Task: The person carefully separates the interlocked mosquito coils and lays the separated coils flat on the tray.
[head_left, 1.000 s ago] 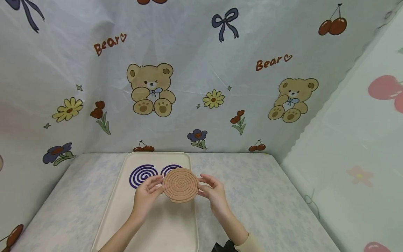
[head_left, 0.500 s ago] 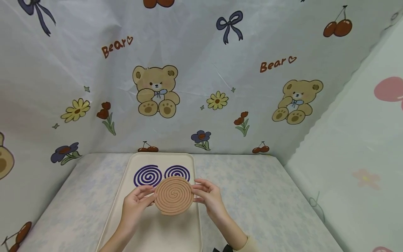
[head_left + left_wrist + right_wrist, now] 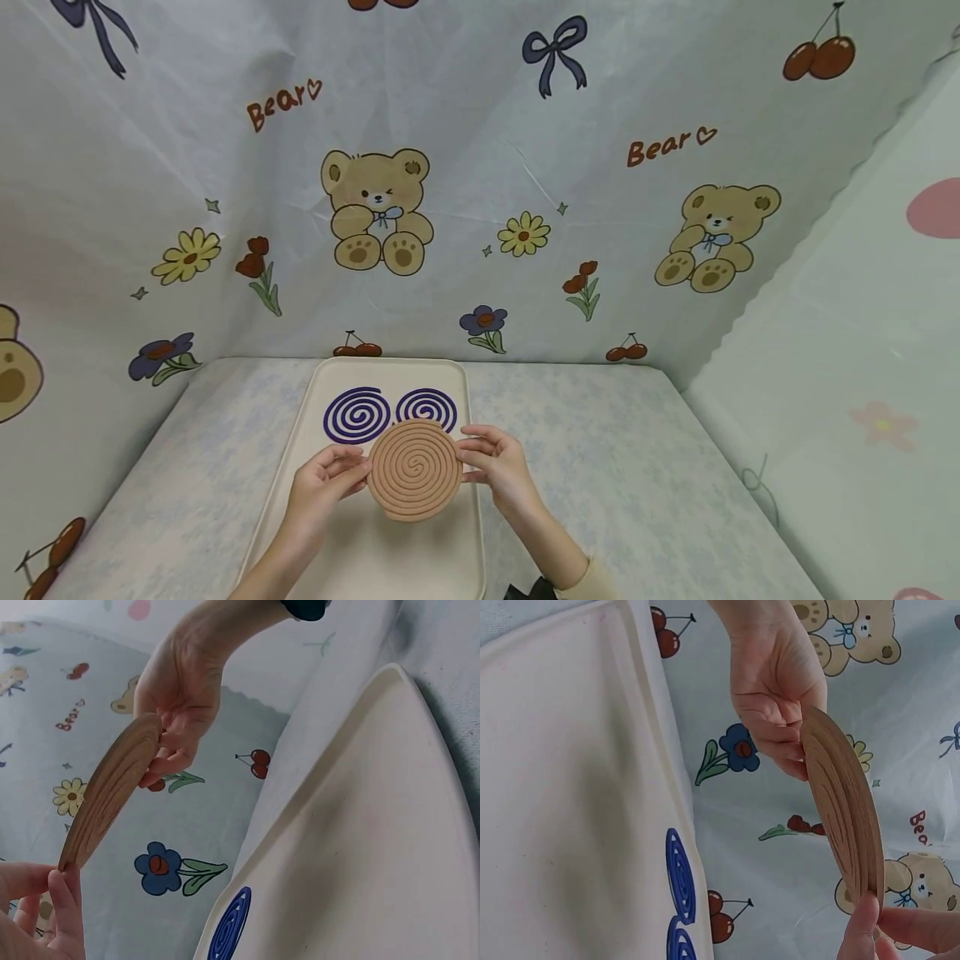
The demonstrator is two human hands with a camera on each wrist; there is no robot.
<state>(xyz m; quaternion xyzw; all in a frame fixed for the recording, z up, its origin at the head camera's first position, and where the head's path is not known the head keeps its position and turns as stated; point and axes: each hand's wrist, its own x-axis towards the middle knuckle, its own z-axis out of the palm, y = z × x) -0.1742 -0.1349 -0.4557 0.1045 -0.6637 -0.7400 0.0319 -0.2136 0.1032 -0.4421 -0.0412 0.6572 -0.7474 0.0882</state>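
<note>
A tan mosquito coil (image 3: pixel 415 469), a flat round disc of tightly wound spiral, is held up above the tray (image 3: pixel 397 554) between both hands. My left hand (image 3: pixel 318 492) pinches its left edge between thumb and fingers. At the opposite edge my right hand (image 3: pixel 501 471) pinches it the same way. Seen nearly edge-on in the left wrist view, the coil (image 3: pixel 112 787) is tilted, its face toward me in the head view. Two blue mosquito coils, a left one (image 3: pixel 357 415) and a right one (image 3: pixel 426 406), lie side by side at the tray's far end, the right one partly hidden.
The cream tray has a low raised rim and lies lengthwise on a pale mottled tabletop (image 3: pixel 600 467). A cloth printed with bears (image 3: pixel 378 212) hangs behind the table, and another pale cloth (image 3: pixel 847 375) stands at the right side.
Both hands have brought the tan coil slightly left and nearer to me, uncovering more of the right blue coil. The grip looks the same, and the head view has shifted slightly.
</note>
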